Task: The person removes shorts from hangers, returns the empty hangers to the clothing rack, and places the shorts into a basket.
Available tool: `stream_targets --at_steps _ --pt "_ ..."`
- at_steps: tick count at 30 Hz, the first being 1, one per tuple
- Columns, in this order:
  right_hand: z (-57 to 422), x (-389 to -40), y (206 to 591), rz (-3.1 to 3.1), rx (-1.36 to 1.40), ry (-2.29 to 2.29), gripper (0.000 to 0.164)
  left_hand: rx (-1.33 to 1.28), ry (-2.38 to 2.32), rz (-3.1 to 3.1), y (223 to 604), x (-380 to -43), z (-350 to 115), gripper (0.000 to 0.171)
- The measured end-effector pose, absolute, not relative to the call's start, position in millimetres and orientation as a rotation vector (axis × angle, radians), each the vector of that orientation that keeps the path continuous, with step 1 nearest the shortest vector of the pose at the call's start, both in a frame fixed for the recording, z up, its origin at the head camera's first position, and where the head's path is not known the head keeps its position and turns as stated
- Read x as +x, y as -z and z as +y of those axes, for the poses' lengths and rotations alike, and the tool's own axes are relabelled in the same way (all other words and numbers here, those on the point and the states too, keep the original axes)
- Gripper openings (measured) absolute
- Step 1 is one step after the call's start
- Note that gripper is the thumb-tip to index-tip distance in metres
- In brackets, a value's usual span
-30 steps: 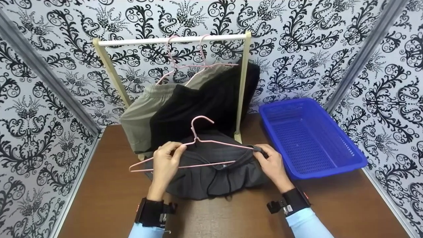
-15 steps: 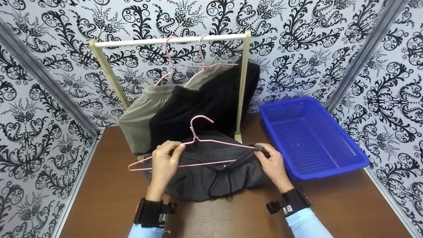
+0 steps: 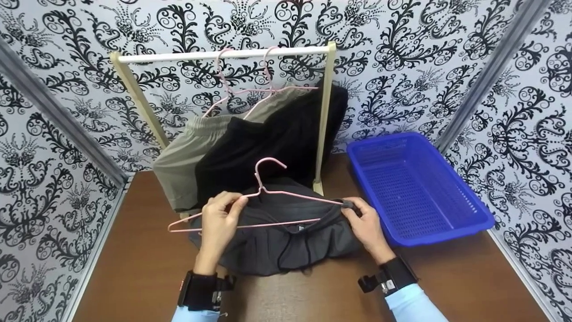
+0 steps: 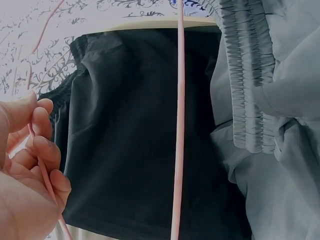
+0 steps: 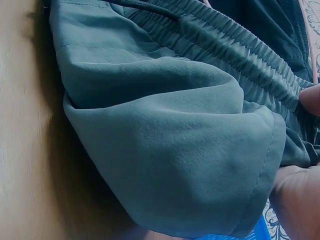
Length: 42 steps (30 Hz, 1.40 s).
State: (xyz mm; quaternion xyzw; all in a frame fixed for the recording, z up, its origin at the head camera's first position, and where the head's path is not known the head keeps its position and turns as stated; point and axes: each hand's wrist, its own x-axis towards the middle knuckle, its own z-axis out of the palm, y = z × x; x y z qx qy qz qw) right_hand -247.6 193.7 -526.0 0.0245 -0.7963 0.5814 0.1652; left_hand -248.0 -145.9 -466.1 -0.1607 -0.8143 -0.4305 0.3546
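A pink hanger (image 3: pixel 304 196) is held up above the table, hook upward. My left hand (image 3: pixel 219 219) grips its upper bar left of the hook; the left wrist view shows the fingers (image 4: pixel 44 150) curled round the pink wire. Dark grey drawstring shorts (image 3: pixel 277 250) hang with the hanger's right end inside their elastic waistband (image 5: pixel 250 60). At that right end my right hand (image 3: pixel 366 221) pinches the waistband, thumb toward the hanger tip. The hanger's left end (image 3: pixel 176 227) sticks out bare, past the left hand. In the right wrist view only part of the right hand shows.
Behind stands a wooden rack with a white rod (image 3: pixel 178 56). Two pink hangers on it carry grey-and-black shorts (image 3: pixel 250 152). On the right, a blue plastic basket (image 3: pixel 447 237) rests on the brown table (image 3: pixel 134 268). Patterned walls enclose the table.
Both hands keep their holds on the hanger and the shorts. The rack, basket and hands appear slightly further left in the head view. Little else differs.
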Motion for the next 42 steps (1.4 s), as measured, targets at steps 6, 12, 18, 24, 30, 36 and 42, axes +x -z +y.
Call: stream_targets --at_steps 6,12,18,24,30,36,42 --pt "190.6 -246.9 528.6 -2.269 0.056 -1.686 0.020 -0.414 1.115 -2.100 468.9 -246.5 -148.1 0.008" --pt "189.2 -246.9 528.7 -2.252 0.042 -1.689 0.021 -0.420 1.130 -2.102 473.2 -245.4 -150.0 0.007" --pt "191.7 -246.5 526.8 -2.300 0.039 -1.638 0.022 -0.414 1.146 -2.097 472.3 -247.0 -149.4 0.007" --pt "193.6 -251.1 527.4 -2.298 0.189 -1.578 0.026 -0.405 1.126 -2.087 465.0 -250.6 -149.6 0.006" --pt "190.2 -255.0 523.3 -2.258 0.297 -1.460 0.016 -0.421 1.065 -2.074 459.5 -250.1 -147.3 0.006" --pt "183.5 -255.6 522.1 -2.308 0.299 -1.271 0.027 -0.416 1.036 -2.064 456.8 -246.4 -145.5 0.008" --pt "176.0 -256.1 523.3 -2.316 0.260 -1.216 0.019 -0.418 1.001 -2.056 456.2 -242.9 -146.6 0.008"
